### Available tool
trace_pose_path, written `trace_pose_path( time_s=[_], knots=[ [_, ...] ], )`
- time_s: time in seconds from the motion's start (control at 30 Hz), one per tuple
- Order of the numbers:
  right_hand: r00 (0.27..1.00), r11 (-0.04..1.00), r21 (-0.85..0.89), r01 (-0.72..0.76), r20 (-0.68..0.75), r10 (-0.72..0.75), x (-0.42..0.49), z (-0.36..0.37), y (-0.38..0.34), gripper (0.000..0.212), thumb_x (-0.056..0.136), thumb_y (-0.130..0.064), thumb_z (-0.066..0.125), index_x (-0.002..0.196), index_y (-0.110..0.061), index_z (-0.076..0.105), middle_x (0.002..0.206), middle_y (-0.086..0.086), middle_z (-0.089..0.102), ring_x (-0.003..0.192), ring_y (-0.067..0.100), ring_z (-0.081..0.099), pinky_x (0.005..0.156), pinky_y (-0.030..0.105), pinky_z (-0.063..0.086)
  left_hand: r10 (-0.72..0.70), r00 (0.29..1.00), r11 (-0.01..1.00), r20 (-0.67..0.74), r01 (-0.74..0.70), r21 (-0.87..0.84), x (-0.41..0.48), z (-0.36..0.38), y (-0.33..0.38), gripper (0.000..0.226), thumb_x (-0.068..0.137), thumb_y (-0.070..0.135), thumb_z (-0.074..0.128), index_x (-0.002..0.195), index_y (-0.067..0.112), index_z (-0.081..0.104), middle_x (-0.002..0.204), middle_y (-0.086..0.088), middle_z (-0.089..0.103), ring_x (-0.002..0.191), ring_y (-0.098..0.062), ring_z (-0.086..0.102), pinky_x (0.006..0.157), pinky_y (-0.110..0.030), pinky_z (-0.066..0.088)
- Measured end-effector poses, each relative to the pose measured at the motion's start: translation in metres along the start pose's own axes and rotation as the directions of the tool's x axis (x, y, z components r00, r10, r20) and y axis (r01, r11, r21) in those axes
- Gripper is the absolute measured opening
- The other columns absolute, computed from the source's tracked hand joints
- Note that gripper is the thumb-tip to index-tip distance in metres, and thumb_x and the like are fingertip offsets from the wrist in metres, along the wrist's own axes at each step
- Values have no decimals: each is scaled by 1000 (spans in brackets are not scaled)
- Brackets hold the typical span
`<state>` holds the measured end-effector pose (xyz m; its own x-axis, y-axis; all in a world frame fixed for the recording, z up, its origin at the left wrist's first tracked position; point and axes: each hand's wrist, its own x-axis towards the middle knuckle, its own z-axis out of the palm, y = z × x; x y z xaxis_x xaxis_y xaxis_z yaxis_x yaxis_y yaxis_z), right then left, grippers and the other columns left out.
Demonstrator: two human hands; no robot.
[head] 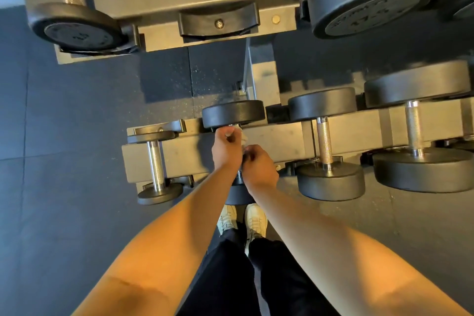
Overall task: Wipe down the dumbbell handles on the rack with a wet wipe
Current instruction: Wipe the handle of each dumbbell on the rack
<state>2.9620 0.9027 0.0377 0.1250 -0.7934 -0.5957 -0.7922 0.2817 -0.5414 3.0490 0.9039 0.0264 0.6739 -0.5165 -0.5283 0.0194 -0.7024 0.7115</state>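
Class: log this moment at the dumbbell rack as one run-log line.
stage: wiping | left hand grips wet wipe against dumbbell handle | right hand grips same handle, nearer end | neighbouring handles bare

Illegibly blurred embossing on dumbbell end caps (373,14)

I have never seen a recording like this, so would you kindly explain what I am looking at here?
This is one picture from a camera worn on a person's head, looking forward and down. Ahead stands a grey metal rack carrying black round-headed dumbbells with steel handles. The left hand and right hand both curl round the handle of the second dumbbell from the left, with a crumpled white wet wipe showing between them. Which hand holds the wipe is unclear.
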Motion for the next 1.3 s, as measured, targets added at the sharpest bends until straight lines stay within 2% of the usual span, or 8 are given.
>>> trace_pose_path(
  time_s=[0.43, 0.57, 0.67, 0.8, 0.97, 1.13, 1.23, 1.3],
  knots=[
    [996, 1000, 17, 10, -86, -9, -3, 3, 3, 30, 101, -20, 42, 120, -28, 63, 118, -3, 67, 107, 23, 61, 79, 30, 37, 12, 975, 944, 223, -85, 318, -20, -22, -48, 14, 98, 23, 52, 102, 17, 64, 94, 2, 65, 82, -15, 60, 58, -20, 37],
    [992, 999, 24, 49, -120, -45, -1, 5, 6, 24, 99, -18, 45, 112, -26, 64, 110, -3, 68, 99, 23, 62, 73, 31, 36, 35, 996, 997, 76, -41, 69, -3, -22, -30, 12, 99, 26, 57, 104, 17, 64, 92, 13, 58, 87, -12, 60, 65, -22, 41],
    [989, 998, 47, 52, -140, -45, 0, 6, 9, 19, 102, -22, 46, 108, -25, 64, 105, -3, 68, 91, 20, 61, 70, 29, 35, -22, 998, 999, 53, 23, -29, 5, -11, -4, 25, 103, 37, 49, 117, 17, 55, 93, 7, 60, 82, -12, 58, 69, -29, 43],
    [983, 992, 87, 93, -168, -77, 1, 8, 13, 15, 102, -22, 48, 106, -24, 63, 98, -6, 66, 86, 13, 60, 59, 21, 36, -30, 994, 996, 102, 21, 89, 3, -4, -9, 28, 105, 38, 48, 118, 14, 43, 93, 4, 58, 87, -21, 58, 73, -33, 43],
    [979, 991, 88, 100, -185, -83, 1, 9, 13, 21, 101, -19, 48, 113, -23, 65, 108, -3, 68, 93, 14, 59, 75, 28, 41, -36, 981, 979, 189, -4, 205, -6, -11, -31, 31, 102, 37, 56, 115, 10, 46, 89, 8, 51, 89, -17, 53, 77, -30, 40],
    [978, 991, 77, 113, -187, -97, 1, 10, 15, 26, 100, -13, 47, 117, -23, 64, 114, -2, 68, 105, 17, 62, 77, 27, 40, -94, 944, 878, 316, -71, 474, -7, -21, -41, 16, 102, 17, 48, 113, 9, 56, 99, 0, 57, 87, -21, 54, 61, -25, 35],
    [977, 991, 67, 116, -188, -101, 0, 10, 16, 25, 101, -14, 48, 118, -23, 64, 114, -3, 68, 105, 16, 62, 76, 25, 39, -144, 916, 823, 375, -99, 559, -7, -24, -39, 13, 97, 11, 51, 96, 13, 64, 94, -9, 65, 76, -20, 55, 53, -23, 35],
    [977, 991, 76, 115, -187, -99, 1, 10, 17, 24, 102, -16, 48, 118, -22, 65, 115, -3, 69, 106, 15, 62, 77, 24, 39, -160, 920, 820, 359, -79, 567, -8, -25, -37, 14, 95, 10, 53, 95, 13, 67, 95, -8, 68, 77, -19, 55, 54, -22, 37]
  ],
)
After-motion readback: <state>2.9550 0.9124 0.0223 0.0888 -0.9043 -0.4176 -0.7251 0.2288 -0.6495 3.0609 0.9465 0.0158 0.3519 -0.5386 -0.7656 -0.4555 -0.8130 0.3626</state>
